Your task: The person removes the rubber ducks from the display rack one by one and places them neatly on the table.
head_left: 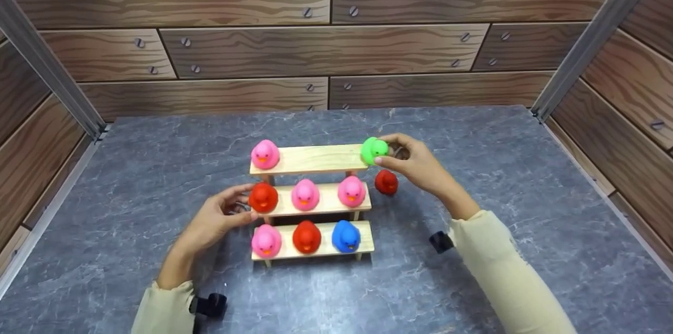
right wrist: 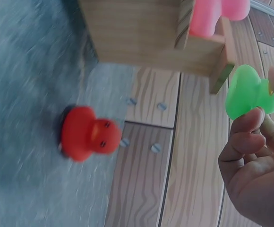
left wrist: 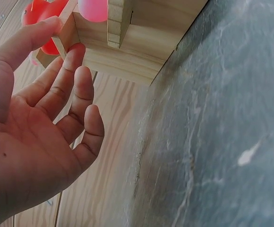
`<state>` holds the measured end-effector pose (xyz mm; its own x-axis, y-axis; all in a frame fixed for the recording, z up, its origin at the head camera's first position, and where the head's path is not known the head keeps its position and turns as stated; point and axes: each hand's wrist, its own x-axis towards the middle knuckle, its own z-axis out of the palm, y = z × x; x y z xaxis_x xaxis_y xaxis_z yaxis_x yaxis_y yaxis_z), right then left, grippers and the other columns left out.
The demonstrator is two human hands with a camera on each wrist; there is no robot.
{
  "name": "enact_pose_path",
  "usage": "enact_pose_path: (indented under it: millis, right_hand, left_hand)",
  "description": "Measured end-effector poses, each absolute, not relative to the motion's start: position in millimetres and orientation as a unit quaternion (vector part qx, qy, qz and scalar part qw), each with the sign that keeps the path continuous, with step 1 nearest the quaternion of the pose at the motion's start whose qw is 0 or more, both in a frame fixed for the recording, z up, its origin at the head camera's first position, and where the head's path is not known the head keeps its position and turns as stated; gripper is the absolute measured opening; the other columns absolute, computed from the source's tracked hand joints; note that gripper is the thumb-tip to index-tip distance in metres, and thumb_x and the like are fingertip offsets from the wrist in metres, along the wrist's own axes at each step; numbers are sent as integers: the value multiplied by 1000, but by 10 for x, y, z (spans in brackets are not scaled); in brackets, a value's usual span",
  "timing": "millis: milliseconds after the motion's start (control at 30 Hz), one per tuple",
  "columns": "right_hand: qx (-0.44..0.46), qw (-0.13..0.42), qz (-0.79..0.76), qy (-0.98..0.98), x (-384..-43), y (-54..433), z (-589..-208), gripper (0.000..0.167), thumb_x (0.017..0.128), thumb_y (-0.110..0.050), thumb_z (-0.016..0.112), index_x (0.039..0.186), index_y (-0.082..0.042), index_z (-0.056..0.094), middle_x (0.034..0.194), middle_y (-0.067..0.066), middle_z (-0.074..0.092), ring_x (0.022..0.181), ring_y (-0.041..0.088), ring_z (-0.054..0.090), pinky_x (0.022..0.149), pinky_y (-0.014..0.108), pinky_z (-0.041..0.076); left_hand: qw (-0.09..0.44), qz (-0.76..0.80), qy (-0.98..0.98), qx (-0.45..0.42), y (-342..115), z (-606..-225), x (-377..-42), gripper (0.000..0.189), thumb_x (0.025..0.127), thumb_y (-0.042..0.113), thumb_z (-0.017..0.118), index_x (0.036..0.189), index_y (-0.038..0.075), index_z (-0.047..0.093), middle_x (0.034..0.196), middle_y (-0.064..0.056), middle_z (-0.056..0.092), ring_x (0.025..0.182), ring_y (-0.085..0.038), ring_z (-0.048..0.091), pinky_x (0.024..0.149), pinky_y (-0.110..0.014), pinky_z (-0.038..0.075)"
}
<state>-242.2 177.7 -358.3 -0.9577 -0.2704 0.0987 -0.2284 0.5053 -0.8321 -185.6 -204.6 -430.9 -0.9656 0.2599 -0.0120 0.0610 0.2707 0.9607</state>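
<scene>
While the left hand [head_left: 213, 218] is pinching the wooden rack [head_left: 320, 157], the right hand [head_left: 420, 163] is clamping the green duck [head_left: 374, 151] by the rack's top right end, seemingly placing it, and probably needing a gentle inward shift before release

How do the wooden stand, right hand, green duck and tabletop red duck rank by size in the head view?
1. Wooden stand
2. Right hand
3. Green duck and red duck: unsure; they look close, and the green one is held higher, probably nearer the camera.
</scene>
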Motion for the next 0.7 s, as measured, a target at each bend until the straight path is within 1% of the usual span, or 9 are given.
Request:
enact_pose_path:
  millis: [233,467,700]
  right_hand:
    - [-130,19,-465,875,-2395,2000,-3624,46,88,-22,70,127,0,57,92,3,57,75,11,49,65,19,43]
    - [-113,19,-455,883,-2377,2177,-3683,48,88,-22,70,128,0,56,92,3,56,75,11,49,64,20,43]
    - [-112,20,-451,885,-2350,2331,-3750,51,89,-26,69,130,0,54,96,4,56,75,10,50,64,20,44]
  left_hand:
    - [91,600,788,101,-2048,-4287,-1848,63,84,8,72,139,-4,44,106,-11,66,86,-12,57,74,-21,47]
    - [87,595,794,89,-2043,-4292,-1850,63,83,8,73,139,-4,46,106,-12,66,88,-14,57,75,-21,47]
    - [86,597,793,79,-2031,-4282,-1849,62,82,6,73,138,-3,47,105,-11,66,88,-15,57,75,-21,47]
